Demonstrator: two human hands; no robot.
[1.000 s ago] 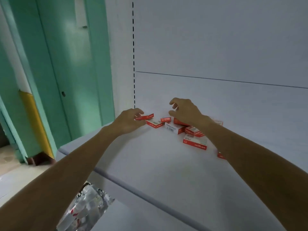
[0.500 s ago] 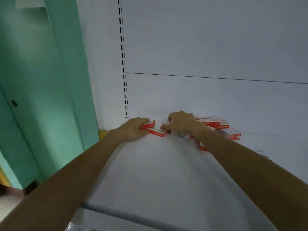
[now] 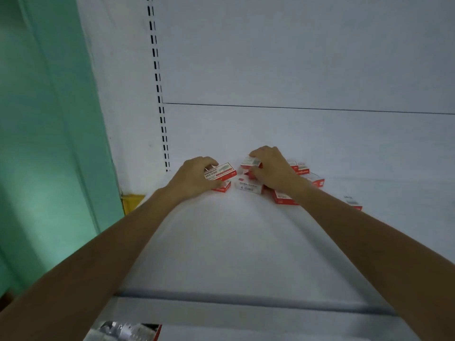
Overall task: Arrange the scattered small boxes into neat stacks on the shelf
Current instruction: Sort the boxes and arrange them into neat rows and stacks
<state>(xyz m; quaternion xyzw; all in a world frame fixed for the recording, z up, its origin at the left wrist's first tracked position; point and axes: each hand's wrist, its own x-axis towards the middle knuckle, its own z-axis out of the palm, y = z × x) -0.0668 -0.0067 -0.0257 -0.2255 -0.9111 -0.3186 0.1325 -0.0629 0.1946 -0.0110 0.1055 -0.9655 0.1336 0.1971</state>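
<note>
At the near edge, below the shelf lip, a crinkled shiny packet (image 3: 123, 332) shows at the bottom left; above it the white shelf (image 3: 234, 247) runs away toward the back, and both bare forearms reach across it from the near corners; on the right a lone box (image 3: 354, 203) lies apart from the rest; a red box (image 3: 283, 199) sits just beside the right wrist, partly hidden by it; between the hands a white-faced box (image 3: 248, 187) lies flat; the left hand (image 3: 194, 179) grips a tilted box (image 3: 221, 171), fingers (image 3: 209, 162) curled over its far edge and thumb against its near edge, just above a lower box (image 3: 222, 189) that lies on the shelf; whether the two touch I cannot tell; the right hand (image 3: 273, 172) pinches a raised box (image 3: 249, 162) between curled fingers and thumb, over the heap; more boxes (image 3: 316, 180) crowd behind and right of that hand; the whole cluster sits far along the shelf, close to the back panel (image 3: 295, 57); a slotted upright (image 3: 157, 82) climbs that panel's left side; a green wall (image 3: 49, 119) stands on the left, a yellow patch (image 3: 131, 200) at its foot beside the shelf.
</note>
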